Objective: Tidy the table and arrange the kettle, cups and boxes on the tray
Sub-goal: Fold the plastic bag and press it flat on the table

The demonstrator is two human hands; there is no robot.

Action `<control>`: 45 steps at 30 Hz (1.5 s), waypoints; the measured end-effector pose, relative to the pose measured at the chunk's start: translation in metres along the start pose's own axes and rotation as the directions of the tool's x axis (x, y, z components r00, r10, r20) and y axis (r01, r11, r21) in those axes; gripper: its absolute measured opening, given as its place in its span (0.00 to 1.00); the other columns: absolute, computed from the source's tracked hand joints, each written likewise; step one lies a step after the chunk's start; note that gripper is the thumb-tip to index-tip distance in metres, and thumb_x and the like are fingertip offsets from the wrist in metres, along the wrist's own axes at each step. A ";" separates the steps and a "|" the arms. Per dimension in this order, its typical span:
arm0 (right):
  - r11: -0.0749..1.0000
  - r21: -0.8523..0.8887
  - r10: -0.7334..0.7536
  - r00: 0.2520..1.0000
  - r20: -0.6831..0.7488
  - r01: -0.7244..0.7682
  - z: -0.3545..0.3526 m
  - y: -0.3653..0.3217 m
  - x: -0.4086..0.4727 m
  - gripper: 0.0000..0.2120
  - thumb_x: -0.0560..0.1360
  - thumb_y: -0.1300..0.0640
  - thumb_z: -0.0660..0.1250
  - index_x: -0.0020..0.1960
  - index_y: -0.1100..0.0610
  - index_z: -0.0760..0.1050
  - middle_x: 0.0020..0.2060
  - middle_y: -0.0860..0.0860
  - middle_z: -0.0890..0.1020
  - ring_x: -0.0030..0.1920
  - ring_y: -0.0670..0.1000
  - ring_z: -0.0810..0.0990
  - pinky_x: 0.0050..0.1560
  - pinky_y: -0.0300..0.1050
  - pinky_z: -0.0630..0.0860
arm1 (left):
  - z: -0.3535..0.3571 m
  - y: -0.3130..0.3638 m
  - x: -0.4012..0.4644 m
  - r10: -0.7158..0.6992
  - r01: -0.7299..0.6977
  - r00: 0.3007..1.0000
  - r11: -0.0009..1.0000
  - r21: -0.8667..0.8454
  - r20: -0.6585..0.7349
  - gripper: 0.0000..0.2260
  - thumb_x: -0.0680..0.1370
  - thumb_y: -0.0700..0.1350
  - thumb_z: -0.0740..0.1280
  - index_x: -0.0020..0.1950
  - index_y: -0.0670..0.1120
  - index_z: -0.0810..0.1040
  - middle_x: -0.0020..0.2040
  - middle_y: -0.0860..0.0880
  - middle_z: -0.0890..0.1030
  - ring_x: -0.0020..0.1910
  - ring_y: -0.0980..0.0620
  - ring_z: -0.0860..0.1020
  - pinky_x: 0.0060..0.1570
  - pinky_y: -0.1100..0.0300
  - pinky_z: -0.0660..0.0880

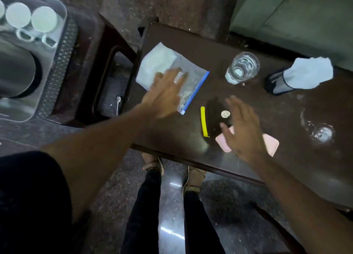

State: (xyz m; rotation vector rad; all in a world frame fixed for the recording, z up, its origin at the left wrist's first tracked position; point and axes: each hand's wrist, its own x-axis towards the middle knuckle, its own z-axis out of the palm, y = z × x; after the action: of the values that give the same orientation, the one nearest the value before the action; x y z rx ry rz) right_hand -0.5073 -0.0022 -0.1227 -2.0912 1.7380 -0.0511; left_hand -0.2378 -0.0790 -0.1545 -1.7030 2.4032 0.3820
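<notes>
Both grips released, left hand [164, 95] flat over crinkly clear zip bag [172, 72], right hand [242, 127] above flat pink case [271, 143], glossy dark table [286, 167].

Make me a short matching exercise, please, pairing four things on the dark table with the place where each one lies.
Things:
1. zip bag
2. pink phone
3. glass of water
4. yellow strip

Places:
A. partly under the right hand
B. between the two hands
C. under the left hand, near the table's left edge
D. upright, left of the mesh holder with white tissue

Pairs: 1-C, 2-A, 3-D, 4-B
</notes>
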 end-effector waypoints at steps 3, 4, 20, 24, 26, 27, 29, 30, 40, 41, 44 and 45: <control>0.980 -0.035 -0.195 0.977 0.083 0.198 0.033 -0.062 0.049 0.29 0.79 0.53 0.68 0.78 0.57 0.66 0.77 0.54 0.69 0.74 0.59 0.71 0.72 0.56 0.70 | 0.008 -0.057 0.006 -0.177 0.172 0.981 0.983 0.069 0.082 0.33 0.84 0.48 0.62 0.87 0.48 0.55 0.88 0.41 0.51 0.85 0.41 0.57 0.78 0.39 0.57; 0.971 -0.052 -0.227 0.966 0.124 0.235 0.045 -0.081 0.060 0.28 0.80 0.53 0.67 0.78 0.56 0.66 0.77 0.53 0.69 0.74 0.58 0.71 0.69 0.56 0.71 | 0.013 -0.063 0.000 -0.204 0.199 0.973 0.978 0.057 0.111 0.32 0.85 0.47 0.61 0.88 0.47 0.53 0.88 0.40 0.50 0.85 0.40 0.57 0.78 0.39 0.57; 0.751 -0.229 -0.577 0.785 0.227 0.619 0.091 -0.125 0.162 0.28 0.80 0.61 0.65 0.79 0.60 0.66 0.81 0.56 0.66 0.80 0.57 0.66 0.79 0.50 0.60 | 0.045 -0.015 -0.089 -0.646 0.546 0.761 0.689 -0.477 -0.062 0.27 0.86 0.48 0.62 0.84 0.42 0.63 0.83 0.42 0.66 0.79 0.42 0.68 0.73 0.44 0.66; 0.606 -0.209 -0.715 0.640 0.279 0.768 0.126 -0.142 0.168 0.29 0.84 0.55 0.51 0.84 0.58 0.54 0.85 0.53 0.55 0.85 0.51 0.54 0.84 0.49 0.53 | 0.080 -0.033 -0.070 -0.672 0.602 0.740 0.673 -0.430 -0.014 0.33 0.89 0.56 0.52 0.88 0.43 0.43 0.89 0.47 0.44 0.88 0.50 0.46 0.84 0.43 0.55; 0.572 -0.239 -0.720 0.620 0.312 0.785 0.139 -0.134 0.174 0.31 0.85 0.55 0.51 0.85 0.57 0.48 0.85 0.51 0.50 0.85 0.49 0.49 0.84 0.51 0.52 | 0.101 -0.031 -0.065 -0.685 0.630 0.728 0.667 -0.398 0.004 0.34 0.89 0.58 0.49 0.88 0.43 0.41 0.89 0.46 0.43 0.89 0.49 0.46 0.84 0.41 0.56; 0.550 -0.242 -0.733 0.601 0.320 0.799 0.144 -0.129 0.178 0.31 0.85 0.55 0.51 0.85 0.56 0.46 0.85 0.51 0.49 0.85 0.49 0.48 0.84 0.51 0.52 | 0.110 -0.032 -0.064 -0.695 0.638 0.719 0.665 -0.388 -0.008 0.34 0.89 0.59 0.48 0.88 0.42 0.41 0.89 0.45 0.44 0.88 0.48 0.47 0.84 0.41 0.56; 0.482 -0.244 -0.773 0.540 0.333 0.841 0.148 -0.120 0.189 0.30 0.87 0.52 0.51 0.86 0.55 0.45 0.86 0.50 0.48 0.85 0.49 0.47 0.84 0.51 0.51 | 0.123 -0.033 -0.063 -0.703 0.637 0.709 0.673 -0.375 -0.056 0.35 0.88 0.62 0.47 0.88 0.42 0.42 0.89 0.45 0.45 0.88 0.47 0.50 0.84 0.41 0.57; 0.466 -0.249 -0.783 0.527 0.330 0.849 0.147 -0.116 0.199 0.30 0.87 0.51 0.50 0.86 0.55 0.45 0.86 0.51 0.49 0.85 0.50 0.48 0.84 0.51 0.51 | 0.128 -0.034 -0.063 -0.700 0.632 0.710 0.683 -0.366 -0.080 0.36 0.88 0.62 0.48 0.88 0.42 0.42 0.89 0.44 0.45 0.88 0.46 0.50 0.84 0.41 0.57; 0.747 -0.288 -0.591 0.797 0.123 0.598 0.099 -0.116 0.252 0.28 0.88 0.48 0.50 0.85 0.58 0.52 0.85 0.53 0.55 0.85 0.51 0.54 0.82 0.51 0.57 | 0.124 -0.034 -0.065 -0.665 0.617 0.744 0.719 -0.319 -0.060 0.36 0.88 0.62 0.47 0.88 0.40 0.41 0.89 0.42 0.43 0.88 0.45 0.49 0.82 0.37 0.59; 0.792 -0.237 -0.569 0.821 0.050 0.563 0.095 -0.117 0.250 0.27 0.88 0.48 0.53 0.83 0.59 0.58 0.83 0.54 0.62 0.83 0.53 0.61 0.80 0.52 0.61 | 0.122 -0.035 -0.066 -0.662 0.613 0.747 0.721 -0.324 -0.061 0.37 0.88 0.63 0.47 0.88 0.41 0.41 0.89 0.43 0.43 0.88 0.45 0.48 0.82 0.37 0.59; 0.888 -0.117 -0.454 0.887 -0.080 0.444 0.084 -0.117 0.239 0.23 0.84 0.49 0.61 0.76 0.57 0.70 0.68 0.54 0.77 0.68 0.57 0.75 0.66 0.52 0.68 | 0.117 -0.040 -0.070 -0.651 0.583 0.753 0.727 -0.362 -0.094 0.36 0.88 0.63 0.48 0.88 0.43 0.41 0.89 0.44 0.42 0.89 0.47 0.47 0.81 0.36 0.59; 0.906 -0.105 -0.417 0.907 -0.065 0.409 0.082 -0.115 0.235 0.22 0.83 0.48 0.62 0.74 0.56 0.72 0.64 0.54 0.79 0.64 0.57 0.76 0.63 0.52 0.68 | 0.116 -0.041 -0.071 -0.636 0.567 0.765 0.742 -0.357 -0.105 0.36 0.88 0.63 0.49 0.88 0.44 0.42 0.89 0.44 0.42 0.89 0.47 0.47 0.81 0.36 0.59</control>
State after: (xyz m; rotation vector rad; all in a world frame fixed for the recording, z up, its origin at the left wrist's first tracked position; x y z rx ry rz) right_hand -0.3250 -0.1854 -0.2133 -2.5254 1.3291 -0.1924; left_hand -0.1769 0.0073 -0.2491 -2.6674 1.7973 0.4944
